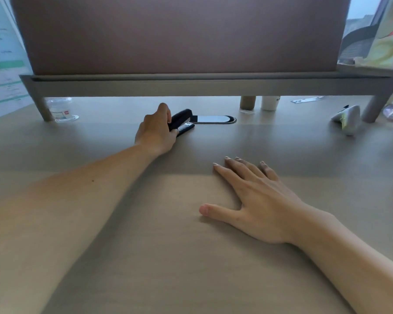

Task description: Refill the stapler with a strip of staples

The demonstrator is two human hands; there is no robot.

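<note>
Head view: stapler [182, 120] rear hidden under left hand [156, 130].

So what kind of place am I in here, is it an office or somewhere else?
Most likely an office desk: a black stapler under the left hand, a fabric divider panel along the back edge, and a cable port set into the desktop.

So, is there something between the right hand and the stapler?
Nothing visible. The right hand lies flat on the desk, bare desk between it and the stapler, which the left hand grips.
</note>
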